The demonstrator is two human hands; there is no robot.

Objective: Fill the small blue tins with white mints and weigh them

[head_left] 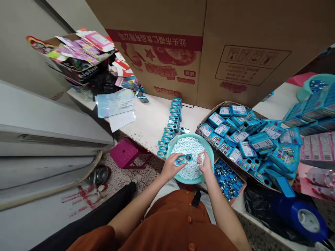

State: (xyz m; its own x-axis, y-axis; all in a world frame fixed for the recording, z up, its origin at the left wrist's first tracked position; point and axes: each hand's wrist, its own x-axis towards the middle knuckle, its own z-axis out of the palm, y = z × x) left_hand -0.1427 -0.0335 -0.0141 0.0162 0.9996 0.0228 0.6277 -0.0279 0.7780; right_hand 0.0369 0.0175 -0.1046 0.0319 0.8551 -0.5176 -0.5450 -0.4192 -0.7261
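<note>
My left hand point(172, 165) grips a small blue candy tin point(183, 159) with a dark round hole, held over a turquoise basin point(171, 142). Small pale candies point(190, 143) fill that basin. My right hand point(205, 162) is at the basin's right side, its fingers curled around some of the pale candies point(201, 157). Behind the basin, a row of similar blue tins point(171, 127) stretches back along the table, and a single tin point(184, 130) lies beside the row.
A cardboard box of blue tins point(235, 130) stands to the right, with a tray of round blue caps point(227, 179) below it. Tall cartons point(162, 21) rise behind the table point(149, 120). Printed sheets point(115, 103) and a box of colourful packaging point(81, 71) are left. A pink stool point(125, 151) stands on the floor.
</note>
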